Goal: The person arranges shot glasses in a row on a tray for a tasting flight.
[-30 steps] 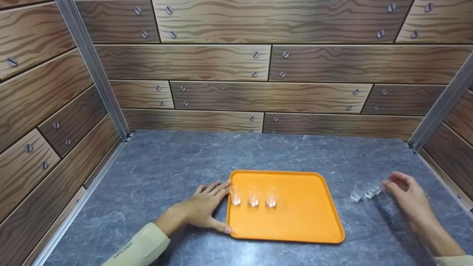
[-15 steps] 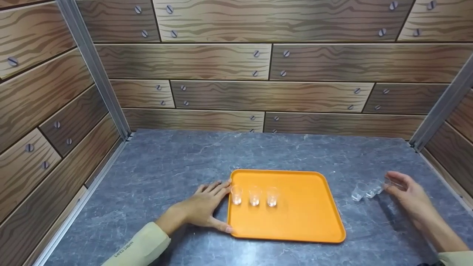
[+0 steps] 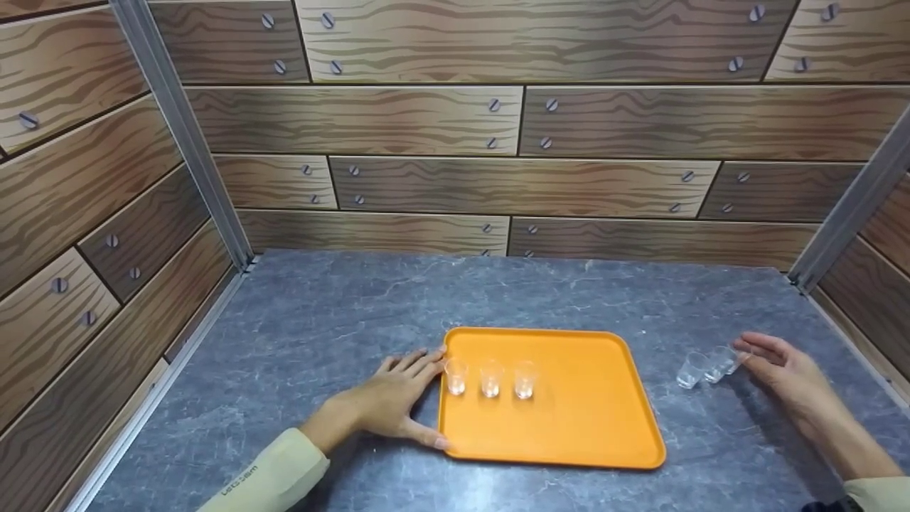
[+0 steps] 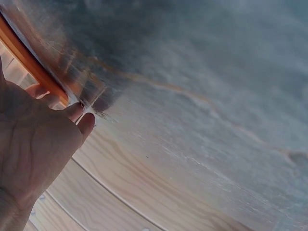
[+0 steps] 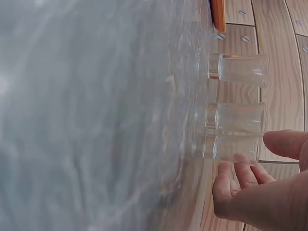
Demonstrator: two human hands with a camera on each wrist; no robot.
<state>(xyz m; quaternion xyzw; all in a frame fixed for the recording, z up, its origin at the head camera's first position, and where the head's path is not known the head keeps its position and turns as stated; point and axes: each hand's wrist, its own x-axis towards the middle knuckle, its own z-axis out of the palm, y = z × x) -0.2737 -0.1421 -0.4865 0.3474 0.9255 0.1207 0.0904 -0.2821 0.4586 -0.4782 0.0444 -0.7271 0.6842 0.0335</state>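
Note:
An orange tray (image 3: 590, 412) lies on the grey table, bearing three small clear shot glasses in a row; the rightmost is a shot glass (image 3: 525, 380). My left hand (image 3: 391, 398) has fingers and thumb spread against the tray's left edge. To the tray's right, three more clear shot glasses stand close together, including the leftmost glass (image 3: 690, 370) and a middle glass (image 5: 238, 118). At the third glass (image 5: 228, 148), my right hand (image 3: 789, 373) has its thumb and fingers parted around the rim; whether they touch it is hard to see.
Wood-patterned panels (image 3: 426, 121) enclose the table at the back and sides, with grey metal posts at the corners. Grey stone-look tabletop (image 3: 320, 299) lies behind the tray and between it and the right-hand glasses.
My right hand has shifted slightly left, closer around the third glass. The left hand, the tray and the glasses on it stay in place.

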